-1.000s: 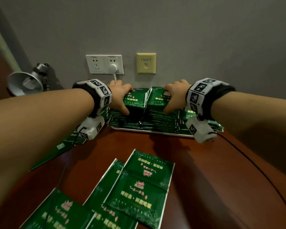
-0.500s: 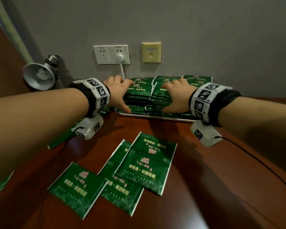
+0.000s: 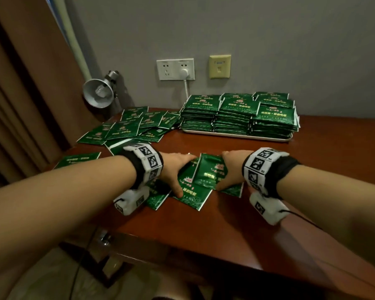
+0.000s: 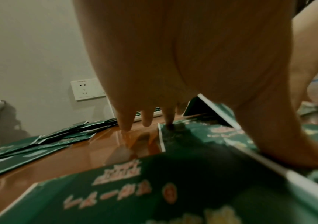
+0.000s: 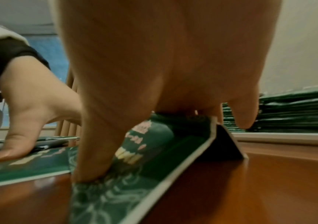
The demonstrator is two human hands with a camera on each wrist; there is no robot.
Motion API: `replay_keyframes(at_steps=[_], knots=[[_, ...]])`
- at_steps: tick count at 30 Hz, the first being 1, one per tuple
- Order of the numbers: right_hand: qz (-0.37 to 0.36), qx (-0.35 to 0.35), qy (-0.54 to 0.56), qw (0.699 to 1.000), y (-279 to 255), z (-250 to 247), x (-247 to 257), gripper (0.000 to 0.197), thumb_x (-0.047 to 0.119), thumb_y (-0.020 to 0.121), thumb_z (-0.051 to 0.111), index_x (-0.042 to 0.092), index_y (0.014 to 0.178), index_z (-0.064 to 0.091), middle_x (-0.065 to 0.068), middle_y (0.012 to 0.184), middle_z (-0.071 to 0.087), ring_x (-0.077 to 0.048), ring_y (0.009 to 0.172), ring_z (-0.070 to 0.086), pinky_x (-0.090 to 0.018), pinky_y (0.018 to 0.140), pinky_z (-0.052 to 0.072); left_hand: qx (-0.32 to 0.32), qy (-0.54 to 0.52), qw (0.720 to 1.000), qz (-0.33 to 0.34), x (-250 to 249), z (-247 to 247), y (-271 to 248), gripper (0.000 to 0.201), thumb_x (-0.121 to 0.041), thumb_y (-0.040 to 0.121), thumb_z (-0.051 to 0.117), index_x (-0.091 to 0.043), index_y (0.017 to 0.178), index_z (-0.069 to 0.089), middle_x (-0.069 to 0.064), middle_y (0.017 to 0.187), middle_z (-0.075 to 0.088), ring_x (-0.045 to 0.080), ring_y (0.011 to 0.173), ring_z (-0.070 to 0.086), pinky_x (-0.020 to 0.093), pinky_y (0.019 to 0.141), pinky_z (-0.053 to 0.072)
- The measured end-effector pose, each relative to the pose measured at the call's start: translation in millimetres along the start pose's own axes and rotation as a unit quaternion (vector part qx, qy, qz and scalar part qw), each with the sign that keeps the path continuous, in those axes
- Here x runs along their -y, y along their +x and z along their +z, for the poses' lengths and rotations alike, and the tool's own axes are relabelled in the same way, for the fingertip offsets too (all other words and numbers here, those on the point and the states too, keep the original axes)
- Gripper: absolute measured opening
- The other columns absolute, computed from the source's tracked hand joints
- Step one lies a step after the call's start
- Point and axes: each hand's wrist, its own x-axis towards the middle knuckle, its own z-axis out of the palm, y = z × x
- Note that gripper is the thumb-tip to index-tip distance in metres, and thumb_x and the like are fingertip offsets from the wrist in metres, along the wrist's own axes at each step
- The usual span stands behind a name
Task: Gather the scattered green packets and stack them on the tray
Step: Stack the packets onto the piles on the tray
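1. Loose packets [image 3: 126, 126] lie fanned over one another at the far left of the surface [image 3: 204, 224], not yet gathered.
2. My left hand [image 3: 173, 169] rests with straight fingers and thumb on the near cluster [image 3: 193, 182], pressing its left side inward so the pieces bunch together.
3. My right hand [image 3: 232, 169] mirrors it, thumb down on a tilted packet [image 5: 154, 144] whose far edge lifts off the wood; I judge both hands are squeezing the cluster into one pile before lifting.
4. Behind, at right, the tray [image 3: 236, 135] already carries three tall stacks [image 3: 236, 113] against the wall.
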Motion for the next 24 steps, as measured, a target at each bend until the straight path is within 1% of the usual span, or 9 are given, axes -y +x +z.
replay_keyframes(at_steps=[2,4,6,10,12,14,17,21,24], knots=[[0.000,0.003,-0.009,1.000,-10.2,-0.9,-8.9,0.085,0.073,0.058,0.075,0.015,0.116,0.052,-0.001,0.098,0.063,-0.023,0.086,0.063,-0.040,0.077,0.058,0.011,0.021,1.000,0.007,-5.5,-2.8,-3.9,0.117,-0.035,0.069,0.085,-0.025,0.155,0.006,0.001,0.155,0.027,0.020,0.140,0.030,0.034,0.109,0.031],[0.006,0.001,-0.016,1.000,-20.0,-3.6,-16.3,0.082,0.067,0.061,0.078,0.015,0.119,0.052,-0.002,0.101,0.063,-0.023,0.088,0.063,-0.039,0.075,0.058,0.014,0.028,0.999,0.010,-7.1,-3.4,-5.2,0.114,-0.037,0.071,0.083,-0.026,0.155,0.008,0.000,0.157,0.024,0.021,0.141,0.028,0.035,0.110,0.030],[0.021,-0.014,-0.016,1.000,-26.2,-7.2,-23.2,0.077,0.062,0.062,0.080,0.015,0.117,0.055,-0.002,0.101,0.063,-0.023,0.088,0.063,-0.036,0.073,0.057,0.008,0.016,1.000,0.011,-3.6,-0.3,-3.6,0.112,-0.043,0.067,0.084,-0.028,0.154,0.014,0.000,0.156,0.026,0.022,0.140,0.030,0.038,0.111,0.031],[0.025,-0.052,0.025,0.998,-34.1,-11.1,-29.0,0.049,0.053,0.069,0.080,0.016,0.097,0.064,-0.001,0.088,0.065,-0.022,0.078,0.063,-0.033,0.068,0.055,-0.050,-0.019,0.998,0.024,3.2,10.3,-1.5,0.101,-0.047,0.064,0.085,-0.026,0.147,0.031,-0.004,0.145,0.038,0.018,0.132,0.034,0.037,0.107,0.035],[0.006,-0.055,0.051,0.997,-38.1,-14.3,-27.6,0.038,0.046,0.076,0.077,0.014,0.095,0.067,-0.003,0.087,0.067,-0.022,0.079,0.063,-0.031,0.066,0.051,-0.091,-0.029,0.995,0.041,2.3,13.0,-3.9,0.081,-0.045,0.065,0.085,-0.024,0.134,0.047,-0.007,0.129,0.047,0.015,0.121,0.038,0.034,0.101,0.039],[-0.006,-0.051,0.066,0.996,-41.8,-17.0,-24.9,0.036,0.042,0.079,0.075,0.011,0.096,0.068,-0.004,0.090,0.068,-0.023,0.081,0.063,-0.030,0.065,0.049,-0.128,-0.034,0.990,0.057,1.7,15.0,-4.9,0.054,-0.044,0.067,0.083,-0.023,0.110,0.059,-0.005,0.110,0.054,0.014,0.107,0.044,0.032,0.089,0.044],[-0.021,-0.038,0.087,0.995,-46.3,-19.2,-25.2,0.031,0.039,0.080,0.076,0.015,0.095,0.063,0.001,0.087,0.066,-0.016,0.076,0.059,-0.027,0.064,0.046,-0.167,-0.121,0.977,0.058,3.4,10.5,-8.1,0.022,-0.034,0.075,0.080,-0.020,0.080,0.063,-0.003,0.086,0.062,0.014,0.082,0.060,0.028,0.067,0.050],[-0.015,-0.009,0.130,0.991,-54.7,-28.5,-34.5,0.028,0.037,0.081,0.075,0.021,0.097,0.059,0.011,0.081,0.061,-0.007,0.074,0.060,-0.024,0.067,0.046,-0.178,-0.281,0.941,0.053,5.3,-6.2,-16.7,0.018,-0.026,0.077,0.079,-0.014,0.081,0.067,0.001,0.081,0.071,0.015,0.074,0.071,0.030,0.064,0.058],[0.001,-0.024,0.155,0.988,-59.3,-36.8,-44.3,0.031,0.044,0.084,0.070,0.019,0.102,0.063,0.010,0.083,0.065,-0.005,0.074,0.062,-0.024,0.066,0.048,-0.203,-0.340,0.918,0.040,7.7,-16.2,-20.2,0.038,-0.035,0.073,0.082,-0.011,0.098,0.066,0.003,0.086,0.072,0.014,0.073,0.071,0.029,0.063,0.058]])
